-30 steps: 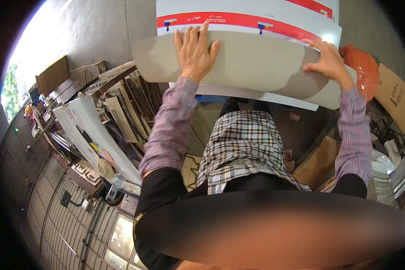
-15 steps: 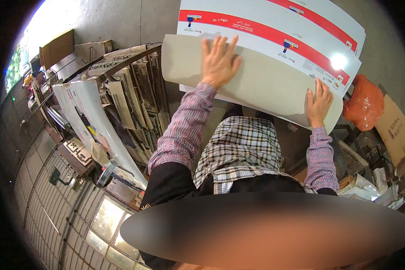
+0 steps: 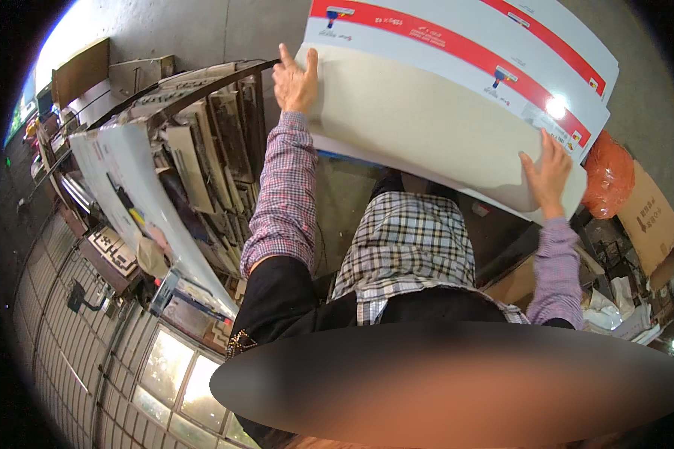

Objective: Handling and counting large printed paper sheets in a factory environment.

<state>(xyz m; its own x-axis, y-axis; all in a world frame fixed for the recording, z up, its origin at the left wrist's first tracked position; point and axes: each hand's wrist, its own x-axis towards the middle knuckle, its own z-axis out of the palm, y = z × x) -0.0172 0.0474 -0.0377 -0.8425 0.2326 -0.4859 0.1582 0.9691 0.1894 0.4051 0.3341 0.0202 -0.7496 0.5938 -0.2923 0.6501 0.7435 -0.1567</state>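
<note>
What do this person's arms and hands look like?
Both hands, left and right, are ungloved. Finely checked, reddish-and-bluish sleeves cover the forearms, gathered at the ends. Black fabric covers the upper arms, with gold-coloured trim on the left.

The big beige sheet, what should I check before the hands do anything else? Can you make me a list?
1. Left hand at the beige sheet's left edge: ok.
2. Right hand near its right end: ok.
3. Printed sheets lined up at the right: not ok, their edges are staggered.
4. Orange bag not touching the sheets: cannot tell, it sits close beside them.
5. Beige sheet's underside: cannot tell, hidden.
</note>
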